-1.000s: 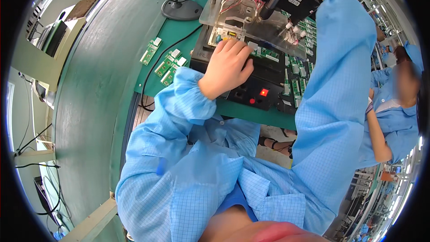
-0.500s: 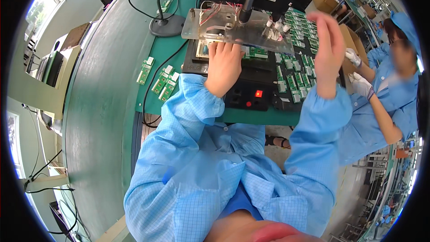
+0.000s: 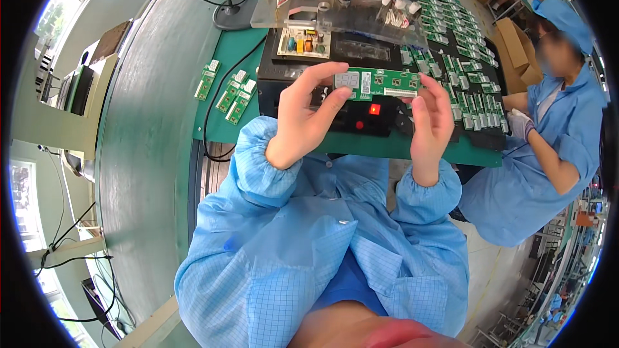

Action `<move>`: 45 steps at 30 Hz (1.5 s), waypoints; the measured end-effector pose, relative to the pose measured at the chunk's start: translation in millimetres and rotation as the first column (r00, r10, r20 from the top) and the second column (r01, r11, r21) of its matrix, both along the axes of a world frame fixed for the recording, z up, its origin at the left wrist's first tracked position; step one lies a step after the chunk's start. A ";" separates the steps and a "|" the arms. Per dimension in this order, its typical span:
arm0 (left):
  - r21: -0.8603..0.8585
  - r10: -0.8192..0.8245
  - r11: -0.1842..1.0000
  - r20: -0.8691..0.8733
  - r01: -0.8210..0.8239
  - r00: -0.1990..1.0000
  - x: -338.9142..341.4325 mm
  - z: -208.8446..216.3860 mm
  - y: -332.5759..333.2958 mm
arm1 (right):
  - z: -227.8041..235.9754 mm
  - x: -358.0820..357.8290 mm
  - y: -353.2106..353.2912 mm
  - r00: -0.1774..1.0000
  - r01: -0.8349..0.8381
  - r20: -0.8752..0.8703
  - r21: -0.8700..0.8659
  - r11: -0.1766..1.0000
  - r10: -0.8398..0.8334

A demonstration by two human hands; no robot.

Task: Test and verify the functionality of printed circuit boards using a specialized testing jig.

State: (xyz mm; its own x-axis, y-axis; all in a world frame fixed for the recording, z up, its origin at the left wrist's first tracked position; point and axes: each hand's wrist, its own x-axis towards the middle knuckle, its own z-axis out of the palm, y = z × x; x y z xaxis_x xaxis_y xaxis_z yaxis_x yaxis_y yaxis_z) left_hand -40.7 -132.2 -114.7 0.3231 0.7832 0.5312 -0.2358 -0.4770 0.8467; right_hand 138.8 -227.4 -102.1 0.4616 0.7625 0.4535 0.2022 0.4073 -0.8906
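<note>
A long green circuit board (image 3: 380, 82) with a small digit display is held up in front of the test fixture. My left hand (image 3: 306, 113) pinches its left end between thumb and fingers. At the right end, my right hand (image 3: 432, 122) grips the board's edge with thumb and fingertips. Behind it, the fixture's clear plate (image 3: 303, 16), with wires and white connectors, hangs over the black base. A pale board with tall components (image 3: 304, 44) sits in the base. Below the held board, a small red light (image 3: 374, 109) glows on the black box.
Many small green boards (image 3: 474, 77) cover a black mat at the right, and several more (image 3: 235, 98) lie on the green table at the left. A black stand (image 3: 235, 14) is at the back left. A gloved co-worker (image 3: 548, 116) is close by on the right, beside cardboard boxes (image 3: 516, 55).
My left hand has come back from under the clear plate, and my right hand has moved in from the right. Both now hold the circuit board between them.
</note>
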 end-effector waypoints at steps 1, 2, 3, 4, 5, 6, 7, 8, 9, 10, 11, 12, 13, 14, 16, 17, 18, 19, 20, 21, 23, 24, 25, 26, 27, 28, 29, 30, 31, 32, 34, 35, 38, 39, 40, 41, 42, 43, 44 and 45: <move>-0.007 -0.002 1.000 -0.002 0.002 1.000 -0.4 3.7 -2.4 | 1.9 -0.3 -4.0 1.000 -0.017 -0.008 0.025 1.000 0.017; 0.006 -0.014 1.000 0.037 0.014 0.999 -1.8 4.9 -4.7 | 3.4 -0.2 -8.7 1.000 -0.009 -0.003 0.014 1.000 0.009; 0.021 -0.028 0.999 0.076 0.027 0.997 -3.4 6.6 -6.7 | 4.9 -0.4 -12.5 1.000 -0.006 -0.006 0.007 1.000 0.006; -0.012 -0.063 0.998 0.075 0.064 0.995 -6.8 9.9 -10.7 | 6.4 -0.4 -16.1 1.000 -0.023 0.000 0.011 1.000 0.023; -0.021 -0.064 0.998 0.071 0.065 0.995 -8.6 11.8 -12.8 | 8.2 -1.2 -19.3 0.999 -0.041 0.005 0.014 0.999 0.041; -0.017 -0.084 0.996 0.092 0.086 0.992 -9.5 13.1 -14.5 | 10.6 -2.7 -21.7 0.999 -0.039 0.000 0.006 0.999 0.039; -0.012 -0.105 0.994 0.112 0.107 0.988 -10.5 14.5 -16.1 | 13.1 -4.8 -23.2 0.999 -0.044 0.003 0.024 0.999 0.044; -0.041 -0.124 0.991 0.117 0.130 0.985 -11.9 16.3 -17.3 | 15.0 -5.9 -24.6 0.999 -0.046 0.006 0.043 0.998 0.046; -0.048 -0.128 0.990 0.114 0.134 0.985 -12.1 17.4 -18.7 | 16.0 -6.0 -26.1 0.999 -0.042 0.002 0.037 0.998 0.042; -0.084 -0.156 0.982 0.163 0.171 0.974 -12.1 18.1 -20.2 | 16.7 -5.9 -27.3 0.999 -0.046 0.030 0.061 0.997 0.045; -0.117 -0.183 0.971 0.214 0.211 0.960 -12.2 19.7 -21.0 | 17.8 -5.6 -28.6 0.997 -0.050 0.058 0.085 0.995 0.045; -0.144 -0.217 0.956 0.245 0.257 0.945 -13.7 21.9 -21.6 | 19.1 -5.1 -30.3 0.998 -0.046 0.056 0.082 0.996 0.041; -0.148 -0.220 0.954 0.243 0.260 0.945 -13.3 21.5 -21.8 | 20.3 -4.6 -32.2 0.998 -0.041 0.057 0.066 0.997 0.037; -0.147 -0.230 0.950 0.271 0.276 0.935 -13.1 21.0 -21.4 | 20.7 -4.4 -33.0 0.998 -0.039 0.059 0.053 0.998 0.036; -0.147 -0.239 0.945 0.298 0.292 0.924 -13.4 20.1 -20.9 | 21.1 -4.6 -34.0 0.998 -0.045 0.051 0.073 0.996 0.042; -0.144 -0.259 0.939 0.301 0.312 0.918 -14.3 19.7 -21.0 | 20.9 -4.9 -34.2 0.998 -0.053 0.044 0.093 0.994 0.049; -0.140 -0.278 0.933 0.304 0.332 0.911 -15.0 19.3 -21.2 | 20.5 -4.3 -34.2 0.998 -0.055 0.044 0.093 0.994 0.051; -0.140 -0.276 0.934 0.304 0.330 0.912 -14.7 20.0 -21.7 | 20.1 -2.7 -34.6 0.997 -0.043 0.061 0.113 0.993 0.037; -0.143 -0.285 0.929 0.318 0.343 0.904 -14.1 22.0 -22.6 | 19.6 -0.9 -33.7 0.997 -0.038 0.075 0.131 0.991 0.029; -0.145 -0.293 0.923 0.332 0.356 0.896 -13.5 23.7 -23.4 | 18.4 1.2 -33.6 0.997 -0.047 0.071 0.131 0.990 0.038; -0.152 -0.304 0.917 0.336 0.369 0.892 -12.9 25.2 -24.1 | 15.5 2.9 -34.5 0.999 -0.005 0.052 0.123 0.992 -0.001; -0.156 -0.322 0.907 0.342 0.391 0.883 -13.0 25.7 -24.2 | 19.5 -2.0 -34.0 0.998 0.047 0.030 0.088 0.995 -0.050; -0.157 -0.315 0.910 0.340 0.383 0.886 -13.2 26.2 -23.9 | 18.5 -2.3 -34.4 0.999 0.039 0.028 0.088 0.995 -0.042; -0.171 -0.321 0.904 0.332 0.391 0.887 -13.0 26.4 -23.4 | 16.8 -0.3 -35.0 0.999 0.027 0.036 0.098 0.995 -0.030; -0.185 -0.326 0.899 0.324 0.398 0.888 -13.1 26.6 -23.3 | 14.9 1.7 -34.9 0.999 0.014 0.044 0.108 0.994 -0.019; -0.206 -0.316 0.897 0.321 0.392 0.893 -13.5 27.1 -23.9 | 12.9 3.2 -33.7 0.998 0.013 0.059 0.112 0.994 -0.019; -0.207 -0.312 0.898 0.320 0.388 0.894 -12.8 27.6 -24.0 | 13.3 3.5 -33.7 0.998 0.008 0.059 0.111 0.994 -0.015; -0.207 -0.317 0.897 0.316 0.391 0.894 -12.3 27.9 -24.0 | 13.9 3.2 -34.5 0.998 0.012 0.058 0.104 0.994 -0.018; -0.207 -0.322 0.895 0.312 0.394 0.894 -12.2 28.2 -24.2 | 14.3 3.1 -35.4 0.998 0.015 0.058 0.097 0.995 -0.021; -0.208 -0.317 0.897 0.312 0.389 0.896 -12.4 28.6 -24.8 | 13.7 3.7 -36.0 0.998 0.010 0.057 0.097 0.995 -0.015; -0.218 -0.322 0.892 0.309 0.396 0.895 -13.2 29.7 -26.3 | 12.1 4.8 -37.7 0.997 0.005 0.077 0.103 0.995 -0.013; -0.218 -0.319 0.893 0.308 0.393 0.896 -13.3 30.4 -26.7 | 12.1 4.3 -38.4 0.997 0.002 0.076 0.103 0.995 -0.010; -0.246 -0.305 0.889 0.310 0.386 0.901 -13.5 33.6 -28.8 | 11.9 3.1 -42.4 0.997 0.022 0.076 0.096 0.995 -0.029; -0.270 -0.290 0.886 0.310 0.376 0.905 -13.4 35.6 -29.6 | 10.9 4.1 -44.7 0.993 0.036 0.107 0.101 0.994 -0.047; -0.294 -0.275 0.883 0.311 0.367 0.910 -14.0 36.6 -30.4 | 9.6 4.2 -46.0 0.988 0.050 0.138 0.107 0.993 -0.065; -0.293 -0.272 0.884 0.310 0.364 0.911 -14.9 36.3 -29.5 | 7.8 4.0 -45.1 0.989 0.047 0.137 0.108 0.993 -0.062; -0.293 -0.280 0.884 0.290 0.363 0.915 -16.2 35.6 -28.1 | 5.5 3.7 -43.9 0.985 0.051 0.154 0.161 0.986 -0.076; -0.293 -0.288 0.885 0.269 0.363 0.919 -17.1 35.3 -27.4 | 3.8 3.5 -43.0 0.981 0.055 0.169 0.214 0.975 -0.092; -0.293 -0.284 0.886 0.269 0.360 0.920 -16.8 35.4 -27.0 | 2.4 3.7 -42.5 0.982 0.051 0.169 0.214 0.976 -0.088; -0.315 -0.252 0.893 0.243 0.322 0.937 -15.5 36.1 -26.7 | 1.2 4.6 -42.6 0.974 0.045 0.208 0.213 0.976 -0.090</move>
State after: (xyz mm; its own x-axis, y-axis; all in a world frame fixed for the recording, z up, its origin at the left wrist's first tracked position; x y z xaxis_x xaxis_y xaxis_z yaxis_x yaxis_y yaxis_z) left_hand -56.2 -158.8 -78.6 0.4812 0.8164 0.3191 -0.4913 -0.0503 0.8695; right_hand 143.4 -270.0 -100.9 0.3830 0.6128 0.6913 0.4132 0.5556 -0.7215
